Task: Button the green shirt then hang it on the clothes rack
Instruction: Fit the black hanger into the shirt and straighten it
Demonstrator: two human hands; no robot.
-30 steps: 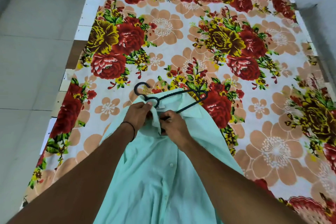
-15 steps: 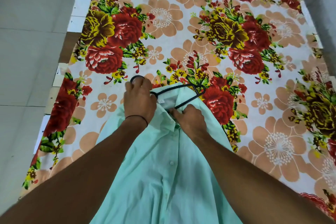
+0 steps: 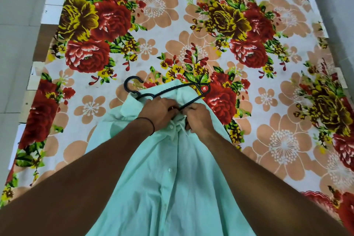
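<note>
A pale green shirt (image 3: 172, 188) lies front up on the bed, its collar end away from me. A black hanger (image 3: 170, 90) sits inside the neck, with its hook sticking out to the left. My left hand (image 3: 159, 111) and my right hand (image 3: 197, 119) meet at the collar. Both pinch the shirt's front edges near the top button. White buttons run down the placket below my hands.
The bed is covered by a flowered sheet (image 3: 191, 34) of red, yellow and peach blooms. Grey floor tiles (image 3: 17, 44) lie along the left, and a pale wall (image 3: 337, 5) stands at the right.
My left hand has come off the hanger's hook and moved right to the collar. My right hand has shifted slightly, so both now meet at the top of the placket.
</note>
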